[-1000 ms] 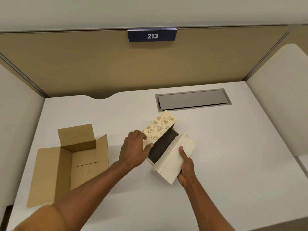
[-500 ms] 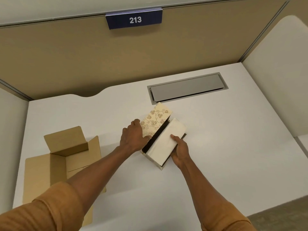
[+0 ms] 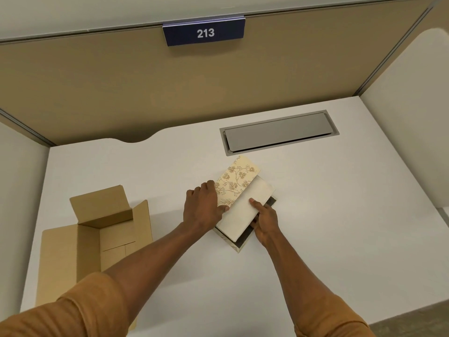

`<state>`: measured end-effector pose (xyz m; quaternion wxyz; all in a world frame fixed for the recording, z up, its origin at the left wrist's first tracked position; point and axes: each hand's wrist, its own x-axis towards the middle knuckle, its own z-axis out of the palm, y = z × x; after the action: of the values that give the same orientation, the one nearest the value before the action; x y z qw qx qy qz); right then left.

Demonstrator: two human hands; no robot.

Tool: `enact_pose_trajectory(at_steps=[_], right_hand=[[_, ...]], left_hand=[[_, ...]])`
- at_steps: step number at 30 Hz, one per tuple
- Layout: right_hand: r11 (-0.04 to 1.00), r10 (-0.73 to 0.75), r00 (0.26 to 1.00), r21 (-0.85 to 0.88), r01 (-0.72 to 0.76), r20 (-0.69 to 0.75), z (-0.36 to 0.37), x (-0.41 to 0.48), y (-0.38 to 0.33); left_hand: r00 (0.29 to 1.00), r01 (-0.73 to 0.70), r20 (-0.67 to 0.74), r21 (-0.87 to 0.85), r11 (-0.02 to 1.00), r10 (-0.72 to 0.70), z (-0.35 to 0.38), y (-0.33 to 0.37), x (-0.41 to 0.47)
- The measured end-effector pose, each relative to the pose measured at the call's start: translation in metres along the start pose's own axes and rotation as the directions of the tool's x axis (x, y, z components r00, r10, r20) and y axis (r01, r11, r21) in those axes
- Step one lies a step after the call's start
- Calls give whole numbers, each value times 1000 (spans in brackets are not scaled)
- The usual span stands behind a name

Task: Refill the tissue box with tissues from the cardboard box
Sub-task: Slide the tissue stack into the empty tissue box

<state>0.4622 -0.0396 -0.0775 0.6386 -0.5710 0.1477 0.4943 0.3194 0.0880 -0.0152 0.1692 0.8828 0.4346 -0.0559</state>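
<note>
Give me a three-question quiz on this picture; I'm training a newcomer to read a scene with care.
1. True or false: the cardboard box on the desk lies with its flaps open.
2. Which hand presses on the tissue stack? A) left B) right C) neither
3. What does the left hand hold back?

Key:
1. True.
2. B: the right hand has its thumb on top of the stack, which sits in the tissue box.
3. The floral lid, raised at the far side of the box.
</note>
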Motion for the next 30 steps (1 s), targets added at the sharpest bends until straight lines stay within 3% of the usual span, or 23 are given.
enact_pose_trajectory(at_steps=[30], right_hand=[[1000,-23,996,9,24,-81,8,3,8]], left_hand=[[1000,2,-27,49,999,-1,6,21,-23]])
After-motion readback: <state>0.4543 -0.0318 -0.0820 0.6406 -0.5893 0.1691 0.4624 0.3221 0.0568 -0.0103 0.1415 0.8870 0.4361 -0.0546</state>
